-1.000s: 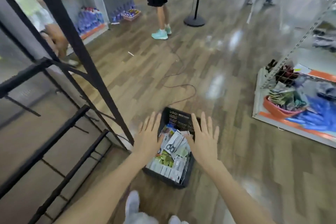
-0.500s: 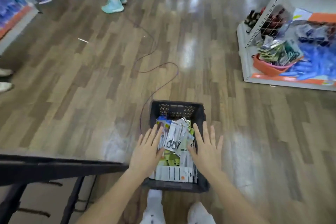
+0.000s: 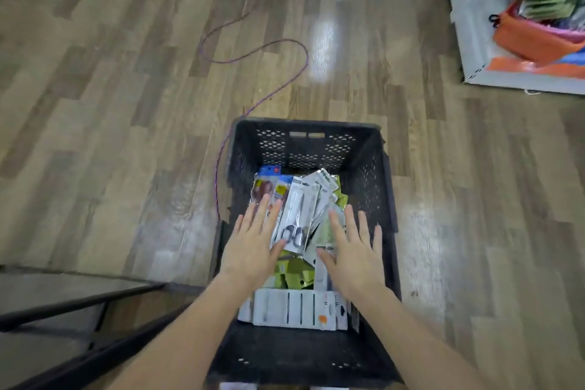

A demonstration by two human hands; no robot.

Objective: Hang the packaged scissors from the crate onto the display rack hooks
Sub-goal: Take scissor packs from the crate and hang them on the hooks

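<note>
Both hands reach down into the crate (image 3: 304,149) with fingers straight and spread, gripping nothing: the left hand (image 3: 253,247) lies at the left edge of a silver scissors pack (image 3: 297,215), the right hand (image 3: 351,253) just beside it on the other side. The pack rests on top of a loose heap of other packs, green ones (image 3: 294,275) beneath and a white row (image 3: 294,307) along the near wall.

The heap looks slippery and overlapping, so a careless pinch could lift two packs at once or send the top one sliding down the crate's side. Gripping the pack by its middle might bend the card, and the hang hole would then sit badly on a hook. Which end carries the hole I cannot tell, the picture is too blurred.

Outside the crate, a purple cable (image 3: 253,51) snakes over the wooden floor (image 3: 110,104) and runs along the crate's left wall, likely a trip risk when turning. Dark rack bars (image 3: 82,304) stand at the lower left; no hooks are visible. A white shelf (image 3: 468,41) with an orange basket (image 3: 531,35) stands well apart at the right
</note>
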